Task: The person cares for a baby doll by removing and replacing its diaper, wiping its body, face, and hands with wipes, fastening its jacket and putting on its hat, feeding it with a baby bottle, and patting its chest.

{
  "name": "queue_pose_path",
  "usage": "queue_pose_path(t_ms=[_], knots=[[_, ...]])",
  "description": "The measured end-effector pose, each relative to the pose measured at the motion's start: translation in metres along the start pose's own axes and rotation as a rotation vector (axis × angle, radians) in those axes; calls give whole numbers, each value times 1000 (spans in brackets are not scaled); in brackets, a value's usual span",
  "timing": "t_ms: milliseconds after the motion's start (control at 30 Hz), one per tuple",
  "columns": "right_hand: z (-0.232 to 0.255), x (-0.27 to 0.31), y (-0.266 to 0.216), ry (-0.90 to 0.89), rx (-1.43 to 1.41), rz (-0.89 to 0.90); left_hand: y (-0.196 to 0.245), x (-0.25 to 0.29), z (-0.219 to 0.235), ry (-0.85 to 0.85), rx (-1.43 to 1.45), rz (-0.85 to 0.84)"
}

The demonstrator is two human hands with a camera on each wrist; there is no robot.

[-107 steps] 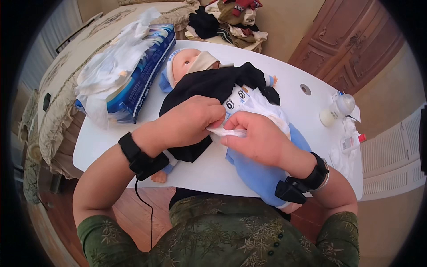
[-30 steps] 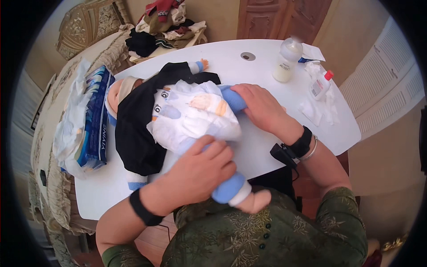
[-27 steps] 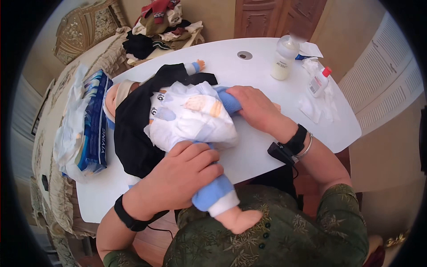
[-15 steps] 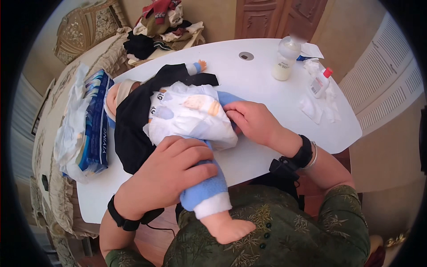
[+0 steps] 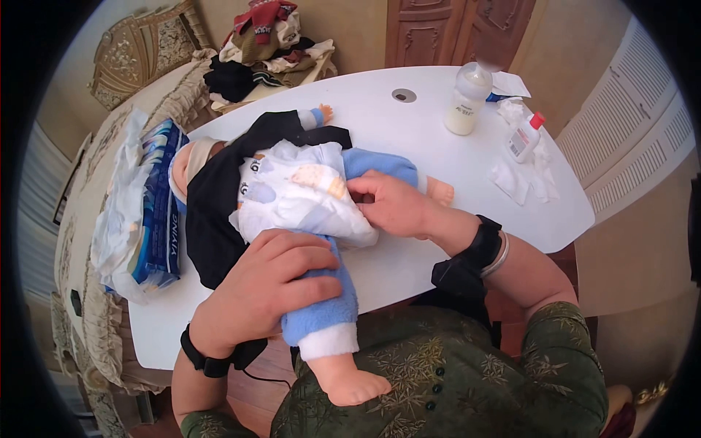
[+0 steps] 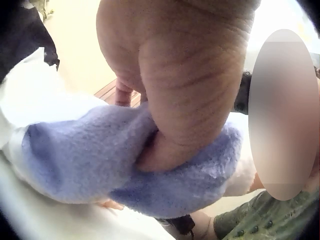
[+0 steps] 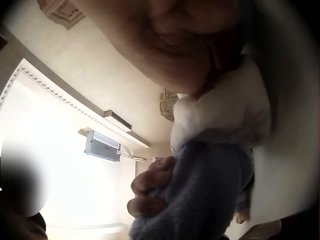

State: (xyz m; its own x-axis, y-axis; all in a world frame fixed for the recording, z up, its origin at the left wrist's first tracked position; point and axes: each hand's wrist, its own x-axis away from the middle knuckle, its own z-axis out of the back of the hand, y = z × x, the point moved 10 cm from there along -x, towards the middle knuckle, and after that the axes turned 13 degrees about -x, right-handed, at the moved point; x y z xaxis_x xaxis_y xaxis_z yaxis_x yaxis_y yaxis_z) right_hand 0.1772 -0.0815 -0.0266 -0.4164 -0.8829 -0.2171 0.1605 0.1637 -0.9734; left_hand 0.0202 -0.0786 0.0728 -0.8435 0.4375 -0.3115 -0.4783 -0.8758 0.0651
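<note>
A doll lies on its back on the white table (image 5: 409, 270), a white diaper (image 5: 292, 193) round its hips and a black garment (image 5: 215, 212) over its chest. The left hand (image 5: 270, 281) grips the doll's near leg in blue fleece (image 5: 328, 310); in the left wrist view the thumb of that hand (image 6: 185, 85) presses into the fleece (image 6: 85, 155). With curled fingers, the right hand (image 5: 394, 204) pinches the diaper's edge near the far leg (image 5: 380, 164). The right wrist view shows the right hand (image 7: 175, 45) against the white diaper (image 7: 225, 110); its fingertips are hidden.
A blue diaper pack (image 5: 157, 212) stands at the table's left. To the right are a milk bottle (image 5: 465, 102), a small red-capped bottle (image 5: 524, 139) and crumpled tissues (image 5: 511, 179). Piled clothes (image 5: 266, 55) lie behind the table.
The right hand has left the far leg and moved left to the diaper's edge. The near leg, held in the left hand, has swung left, and its foot points more toward the person.
</note>
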Motion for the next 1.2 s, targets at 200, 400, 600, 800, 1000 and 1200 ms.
queue_pose_path(t_ms=[200,400,600,800,1000,1200], knots=[[22,-5,1,175,99,-148,-1,5,4,10,-12,9],[53,-12,-42,328,487,55,-2,13,5,-40,43,29],[44,-16,-45,380,905,131,-11,15,13,-5,125,32],[34,-24,-26,208,1015,29,-24,22,18,82,285,68],[44,-11,-53,211,822,45,-18,18,17,48,228,69],[-23,33,-121,46,679,657,-21,15,22,64,238,77]])
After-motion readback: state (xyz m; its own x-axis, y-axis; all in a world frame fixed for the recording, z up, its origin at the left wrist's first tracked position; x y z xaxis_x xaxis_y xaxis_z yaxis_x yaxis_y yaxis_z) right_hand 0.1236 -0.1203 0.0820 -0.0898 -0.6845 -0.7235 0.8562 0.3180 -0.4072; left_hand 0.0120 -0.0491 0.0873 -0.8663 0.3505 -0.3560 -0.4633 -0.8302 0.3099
